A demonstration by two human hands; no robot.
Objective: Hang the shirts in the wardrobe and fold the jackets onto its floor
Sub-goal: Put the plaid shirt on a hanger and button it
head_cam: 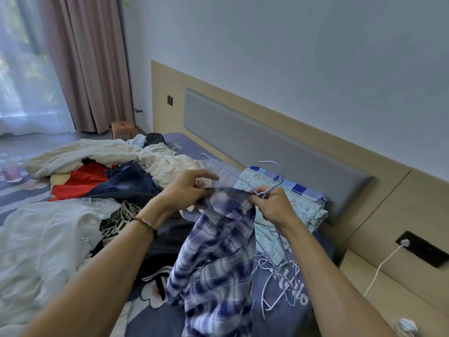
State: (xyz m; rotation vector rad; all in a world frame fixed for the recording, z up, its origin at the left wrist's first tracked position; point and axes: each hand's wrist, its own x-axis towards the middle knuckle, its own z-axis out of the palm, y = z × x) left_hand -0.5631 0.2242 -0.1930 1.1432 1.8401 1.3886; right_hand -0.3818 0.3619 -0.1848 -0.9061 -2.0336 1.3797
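Both hands [187, 188] (seemingly pinching) on shirt [218, 259]

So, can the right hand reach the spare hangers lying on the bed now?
Probably not at once. The right hand is busy: it pinches the blue hanger and the plaid shirt collar. The spare hangers lie uncovered on the bed just below it, so once freed it looks able to.

A home bedroom. A bed [170, 319] strewn with clothes [97, 166] stands against a padded headboard [267, 147]. Curtains [82, 64] hang by the window [21, 64].
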